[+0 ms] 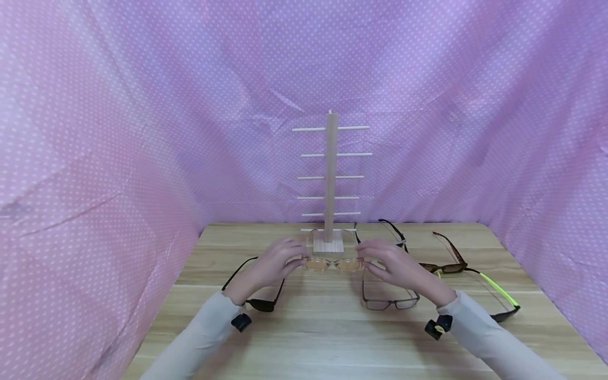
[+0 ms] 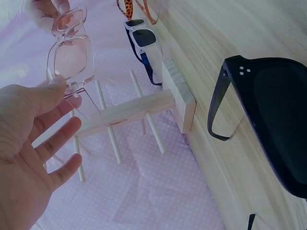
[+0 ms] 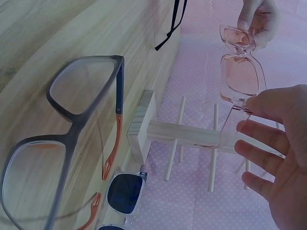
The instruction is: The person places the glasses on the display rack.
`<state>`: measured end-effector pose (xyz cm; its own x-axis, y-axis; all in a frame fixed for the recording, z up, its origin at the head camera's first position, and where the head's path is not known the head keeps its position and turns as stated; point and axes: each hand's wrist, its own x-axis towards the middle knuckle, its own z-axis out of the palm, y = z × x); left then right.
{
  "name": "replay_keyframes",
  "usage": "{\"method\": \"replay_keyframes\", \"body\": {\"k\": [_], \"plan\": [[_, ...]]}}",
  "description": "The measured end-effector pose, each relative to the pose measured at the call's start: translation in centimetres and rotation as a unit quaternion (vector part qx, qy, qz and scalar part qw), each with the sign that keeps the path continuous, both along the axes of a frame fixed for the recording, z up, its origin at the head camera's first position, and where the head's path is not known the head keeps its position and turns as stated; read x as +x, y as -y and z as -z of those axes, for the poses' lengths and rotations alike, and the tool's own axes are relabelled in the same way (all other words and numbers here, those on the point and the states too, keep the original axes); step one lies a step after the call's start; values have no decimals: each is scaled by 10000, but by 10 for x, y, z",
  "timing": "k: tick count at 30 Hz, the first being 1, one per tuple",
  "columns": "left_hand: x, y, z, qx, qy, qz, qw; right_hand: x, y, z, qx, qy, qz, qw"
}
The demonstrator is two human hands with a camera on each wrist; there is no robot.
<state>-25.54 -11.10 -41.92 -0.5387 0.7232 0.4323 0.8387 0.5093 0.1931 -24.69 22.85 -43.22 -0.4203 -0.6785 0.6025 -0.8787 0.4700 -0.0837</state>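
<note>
Both hands hold one pair of glasses [image 1: 349, 265] with a clear frame and orange-pink tinted lenses, raised level in front of a wooden display stand [image 1: 331, 174]. My left hand [image 1: 277, 263] pinches the frame's left end near the hinge between thumb and fingers. At the opposite end, my right hand [image 1: 391, 262] pinches the other hinge the same way. In the left wrist view, the temple arms of the glasses [image 2: 72, 57] point toward the stand [image 2: 129, 110]. Thin pegs stick out on both sides of the stand's post, with no glasses on them.
Black sunglasses [image 1: 261, 305] lie under the left forearm. On the right are grey-framed glasses [image 1: 391, 304], tortoiseshell sunglasses [image 1: 451, 268], a neon green temple arm [image 1: 499, 287] and clear-framed sunglasses [image 3: 125, 192]. Pink dotted cloth [image 1: 237, 105] surrounds the wooden table [image 1: 304, 348].
</note>
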Motion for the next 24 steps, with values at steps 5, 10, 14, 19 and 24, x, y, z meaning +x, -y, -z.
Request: {"method": "replay_keyframes", "body": {"k": [5,10,14,19,24], "plan": [[-6,-3,1,138,-146,-121,9997,-5,1,3,-51,-35,83,9999],[-16,-7,4,236,-256,-215,9992,-12,3,6,-33,-94,164,9998],[-25,-11,9,214,-291,-309,9989,-22,4,11,8,-257,151,9996],[-37,-14,16,137,-322,-345,9988,-35,6,18,19,-611,60,9981],[-50,-16,24,22,-170,-416,9990,-46,6,23,130,-596,204,9979]]}}
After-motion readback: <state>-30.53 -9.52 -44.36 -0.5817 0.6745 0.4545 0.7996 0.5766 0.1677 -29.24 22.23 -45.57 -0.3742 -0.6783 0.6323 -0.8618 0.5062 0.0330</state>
